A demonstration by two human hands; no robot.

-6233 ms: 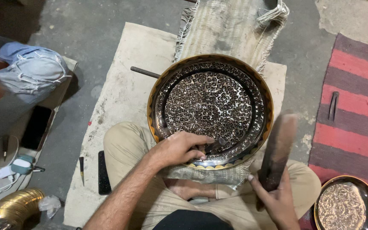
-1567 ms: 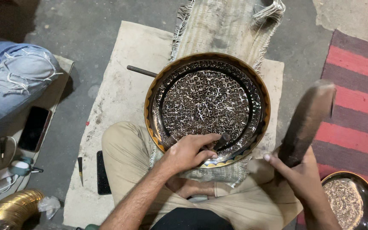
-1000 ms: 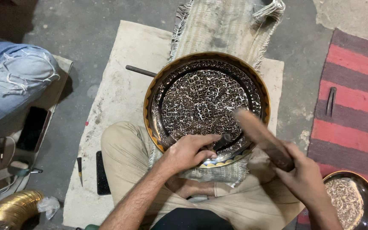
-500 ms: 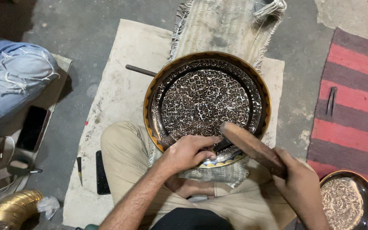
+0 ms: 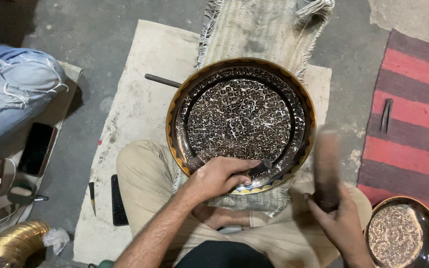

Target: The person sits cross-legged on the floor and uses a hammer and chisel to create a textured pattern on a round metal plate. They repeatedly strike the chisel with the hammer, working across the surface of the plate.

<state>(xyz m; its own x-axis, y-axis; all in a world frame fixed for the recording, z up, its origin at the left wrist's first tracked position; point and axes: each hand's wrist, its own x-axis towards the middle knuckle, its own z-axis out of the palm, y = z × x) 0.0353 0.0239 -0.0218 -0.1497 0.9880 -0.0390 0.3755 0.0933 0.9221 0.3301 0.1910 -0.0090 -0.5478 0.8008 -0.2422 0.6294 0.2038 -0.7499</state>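
A large round engraved metal tray (image 5: 241, 79) with a brass-coloured rim rests tilted on my lap. My left hand (image 5: 218, 177) lies on its near rim and holds a short dark chisel (image 5: 259, 167) with the tip against the metal. My right hand (image 5: 341, 226) grips a thick dark wooden mallet (image 5: 326, 166), raised upright and blurred, just right of the tray. I sit cross-legged in beige trousers on a pale mat (image 5: 140, 94).
A smaller engraved bowl (image 5: 402, 237) sits at the lower right on a red striped rug (image 5: 413, 114) with a dark tool (image 5: 385, 115) on it. Another person's jeans-clad knee (image 5: 18, 89), a phone (image 5: 36, 149), a brass piece (image 5: 13, 243) and a metal rod (image 5: 162, 80) lie to the left.
The mallet came down onto the chisel half a second ago and has swung back up to upright. My left hand and the tray stay put.
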